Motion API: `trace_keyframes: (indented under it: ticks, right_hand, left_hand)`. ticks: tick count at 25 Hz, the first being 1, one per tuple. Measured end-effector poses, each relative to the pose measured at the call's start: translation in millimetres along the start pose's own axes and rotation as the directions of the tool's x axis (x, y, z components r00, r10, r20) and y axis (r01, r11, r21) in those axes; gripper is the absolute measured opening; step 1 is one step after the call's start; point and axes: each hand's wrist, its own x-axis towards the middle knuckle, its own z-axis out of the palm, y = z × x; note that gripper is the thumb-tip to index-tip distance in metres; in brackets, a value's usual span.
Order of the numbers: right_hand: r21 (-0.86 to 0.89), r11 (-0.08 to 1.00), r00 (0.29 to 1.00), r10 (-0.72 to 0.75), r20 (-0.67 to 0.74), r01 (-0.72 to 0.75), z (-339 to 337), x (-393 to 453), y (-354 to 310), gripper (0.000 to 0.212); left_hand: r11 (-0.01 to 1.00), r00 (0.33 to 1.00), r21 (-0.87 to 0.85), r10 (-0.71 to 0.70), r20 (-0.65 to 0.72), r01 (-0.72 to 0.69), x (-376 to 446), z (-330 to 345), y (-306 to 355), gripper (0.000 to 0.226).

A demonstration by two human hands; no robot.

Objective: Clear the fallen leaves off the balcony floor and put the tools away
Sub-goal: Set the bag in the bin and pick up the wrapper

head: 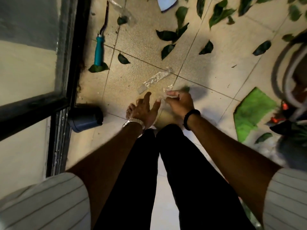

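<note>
— Beige speckled floor tiles [141,40] fill the head view, with a dark door frame [73,52] and glass running down the left side. What lies on them?

— Green leaves [167,35] lie scattered across the upper half, most toward the top right, one [123,58] on its own near the middle left. A hand tool with a teal handle [98,50] lies beside the door frame, its butt end resting on a leaf [98,68]. A strip of clear plastic [155,79] lies on the tiles just above the hands.

— And the hands?

— Both reach down in front of the person's black trousers [166,171]. The left hand [142,110], with a pale watch strap at the wrist, has its fingers spread and relaxed and holds nothing. The right hand [178,102], with a black band at the wrist and a ring on one finger, has its fingers curled round a crumpled bit of clear plastic [163,95]; the picture is blurred there, so the exact pinch is hard to read.

— Anything else around?

— A dark blue pot [85,117] lies on its side by the door frame, left of the hands. A green cloth [252,112] lies on the floor at right, next to grey hoses [285,77] and something with orange parts [284,106]. A pale blue object [166,3] is cut off by the top edge.
</note>
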Motion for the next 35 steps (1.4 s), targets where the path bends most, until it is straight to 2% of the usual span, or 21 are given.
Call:
trace_keyframes:
  ticks: [2,4,6,8,10,12,14,16,18,21,25,28,32,33,35]
  right_hand:
    - [0.339,0.936,0.985,0.039,0.168,-0.095,4.3,-31.6,-12.5,0.018]
    - [0.453,0.864,0.944,0.068,0.324,-0.218,2.2,-52.6,-23.8,0.023]
    - [0.355,0.907,0.934,0.098,0.343,-0.226,-2.6,-56.5,-34.5,0.026]
    - [0.235,0.960,0.969,0.097,0.227,-0.151,-5.9,-40.5,-41.1,0.026]
    - [0.185,0.978,0.993,0.076,0.091,-0.092,-9.0,-8.6,-45.6,0.027]
    - [0.078,0.997,1.000,-0.013,0.016,0.012,-11.5,20.4,-48.2,0.022]
    - [-0.094,0.991,0.995,-0.099,-0.016,0.097,-10.2,46.6,-45.4,0.016]
    - [-0.176,0.975,0.988,-0.148,-0.044,0.139,-2.5,64.9,-41.8,0.013]
    - [-0.262,0.953,0.985,-0.167,-0.035,0.153,6.5,80.6,-36.7,0.025]
    - [-0.408,0.899,0.987,-0.137,0.084,0.160,12.7,88.8,-27.9,0.057]
    - [-0.315,0.938,0.989,-0.139,0.042,0.145,8.3,60.7,-10.5,0.061]
    - [-0.270,0.957,0.992,-0.087,0.087,0.108,-2.6,31.9,-5.3,0.060]
    - [-0.344,0.904,0.967,-0.238,0.088,0.254,3.5,46.4,-21.5,0.059]
    - [-0.369,0.887,0.960,-0.271,0.071,0.278,8.8,57.2,-27.7,0.059]
    - [-0.368,0.893,0.964,-0.260,0.049,0.260,16.5,78.4,-37.0,0.061]
  left_hand:
    - [0.993,0.995,-0.055,-0.103,-0.007,0.102,-8.3,0.7,16.8,0.081]
    - [0.991,0.988,-0.021,-0.131,-0.077,0.129,-20.6,2.4,25.3,0.068]
    - [0.985,0.973,-0.052,-0.170,-0.155,0.164,-17.8,13.2,13.9,0.077]
    - [0.966,0.959,-0.165,-0.226,-0.171,0.198,-5.5,19.2,-3.8,0.092]
    - [0.944,0.953,-0.264,-0.248,-0.173,0.198,0.8,9.7,-9.9,0.074]
    - [0.946,0.953,-0.283,-0.220,-0.210,0.156,3.7,0.3,-14.4,0.056]
    - [0.919,0.947,-0.350,-0.260,-0.188,0.182,7.5,-6.8,-22.0,0.059]
    - [0.891,0.944,-0.408,-0.287,-0.163,0.200,14.2,-8.2,-26.2,0.063]
    - [0.865,0.938,-0.452,-0.314,-0.148,0.218,21.6,-6.0,-24.8,0.062]
    - [0.831,0.960,-0.525,-0.268,-0.085,0.186,22.5,-5.5,-13.9,0.061]
    - [0.851,0.981,-0.500,-0.195,-0.015,0.162,13.4,-13.4,2.3,0.063]
    - [0.859,0.973,-0.474,-0.231,-0.023,0.192,2.4,-23.8,15.9,0.065]
    - [0.805,0.968,-0.552,-0.252,0.011,0.216,4.4,-29.7,27.9,0.091]
    - [0.778,0.964,-0.589,-0.266,0.009,0.220,9.1,-28.8,25.1,0.091]
    - [0.748,0.958,-0.627,-0.286,-0.010,0.217,20.9,-27.6,16.8,0.069]
